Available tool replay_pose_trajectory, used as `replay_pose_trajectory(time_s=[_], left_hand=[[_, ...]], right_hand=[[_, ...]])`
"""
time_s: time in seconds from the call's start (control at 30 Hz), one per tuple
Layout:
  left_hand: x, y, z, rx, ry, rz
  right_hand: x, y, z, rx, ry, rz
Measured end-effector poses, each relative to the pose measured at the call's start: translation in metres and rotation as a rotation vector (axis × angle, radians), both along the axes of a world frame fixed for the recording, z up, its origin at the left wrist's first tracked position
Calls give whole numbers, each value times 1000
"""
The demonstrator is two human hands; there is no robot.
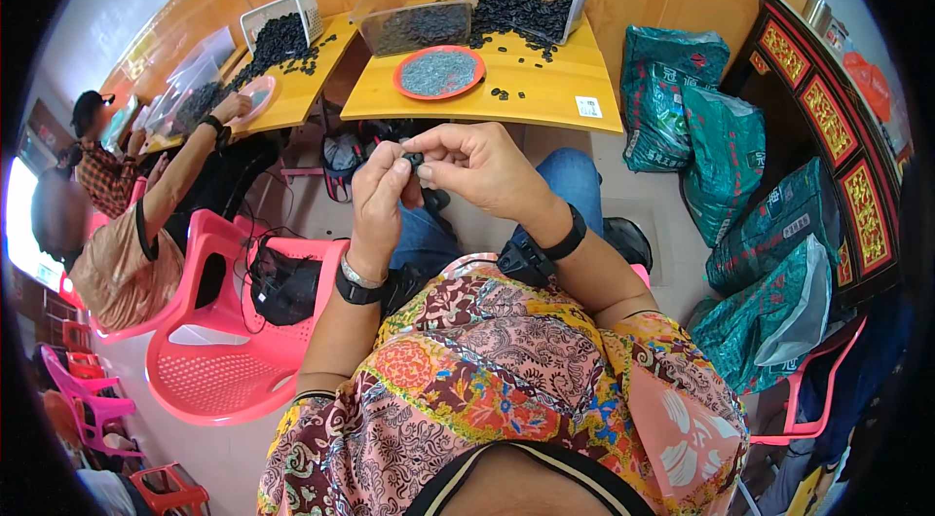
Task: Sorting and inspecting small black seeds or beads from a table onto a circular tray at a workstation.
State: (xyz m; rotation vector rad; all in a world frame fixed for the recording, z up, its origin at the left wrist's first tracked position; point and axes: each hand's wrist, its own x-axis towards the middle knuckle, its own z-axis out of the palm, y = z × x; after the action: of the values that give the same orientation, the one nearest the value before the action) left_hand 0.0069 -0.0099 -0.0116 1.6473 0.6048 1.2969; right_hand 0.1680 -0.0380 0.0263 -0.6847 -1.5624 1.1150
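Observation:
My left hand [378, 193] and my right hand [477, 164] meet in front of my chest, fingertips pinched together on one small black part [414, 161]. Both wrists carry black bands. Ahead of my hands stands a yellow wooden table [545, 92] with a red round tray [439, 73] of grey-blue pieces. Behind the tray sit two clear plastic bins [414, 15], and a heap of small black parts [516, 5] spills from the right bin onto the tabletop.
To my left a person in a patterned top reaches toward a pink dish [255, 95] on a second yellow table. A pink plastic chair [234, 341] holding a black bag stands beside me. Several green sacks [721, 161] lean against a dark carved cabinet [838, 117] on the right.

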Motion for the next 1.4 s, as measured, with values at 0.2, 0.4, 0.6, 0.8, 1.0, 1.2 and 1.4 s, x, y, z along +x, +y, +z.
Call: replay_pose_trajectory(time_s=[0.2,0.4,0.6,0.8,1.0,1.2,1.4], left_hand=[[-2,-1,1,-74,9,-6],[0,-6,5,-58,0,30],[2,-6,4,-85,6,34],[2,-5,4,-115,3,23],[5,-6,3,-138,-37,19],[5,-6,2,-138,-20,27],[6,-6,2,-159,-58,22]], right_hand=[[0,2,-3,19,-33,-9],[-2,4,-8,19,-33,-38],[-4,3,-7,-29,-12,-70],[-4,1,-5,-33,-17,-73],[-5,1,-5,-43,-11,-72],[-5,2,-7,-47,-24,-85],[-5,3,-9,-62,3,-82]])
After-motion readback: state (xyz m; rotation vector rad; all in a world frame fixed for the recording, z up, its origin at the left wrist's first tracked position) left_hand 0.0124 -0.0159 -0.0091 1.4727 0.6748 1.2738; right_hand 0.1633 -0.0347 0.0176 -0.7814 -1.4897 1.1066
